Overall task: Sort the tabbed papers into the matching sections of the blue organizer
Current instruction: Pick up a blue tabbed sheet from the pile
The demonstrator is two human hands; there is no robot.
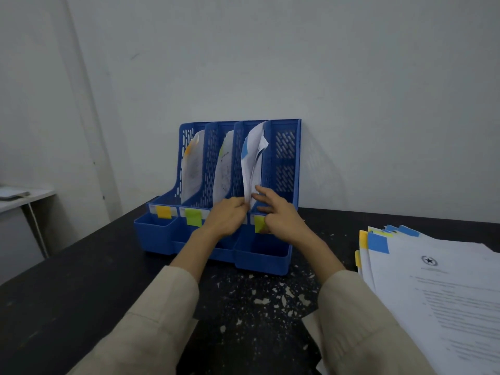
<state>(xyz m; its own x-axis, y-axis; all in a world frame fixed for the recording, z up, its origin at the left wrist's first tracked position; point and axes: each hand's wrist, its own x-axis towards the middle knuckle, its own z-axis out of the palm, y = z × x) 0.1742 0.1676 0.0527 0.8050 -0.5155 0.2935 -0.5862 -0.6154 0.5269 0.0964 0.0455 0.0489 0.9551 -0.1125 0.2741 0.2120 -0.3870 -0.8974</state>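
The blue organizer (284, 158) stands against the wall with several upright sections. Coloured labels mark the fronts: orange (164, 211), green (193, 217), yellow (259, 223). The blue-tabbed papers (252, 158) stand bent in the third section. My left hand (230, 216) pinches their lower edge. My right hand (276, 212) touches the same sheets with straight fingers from the right. Orange-tabbed papers (192, 163) fill the first section, green-tabbed papers (226, 169) the second. A fanned pile of tabbed papers (438, 288) lies at the right.
The black table (81, 280) has white chipped specks in front of the organizer. A pale wall (270, 63) rises right behind it. A white side table (24, 197) stands at the far left. The fourth section shows no papers.
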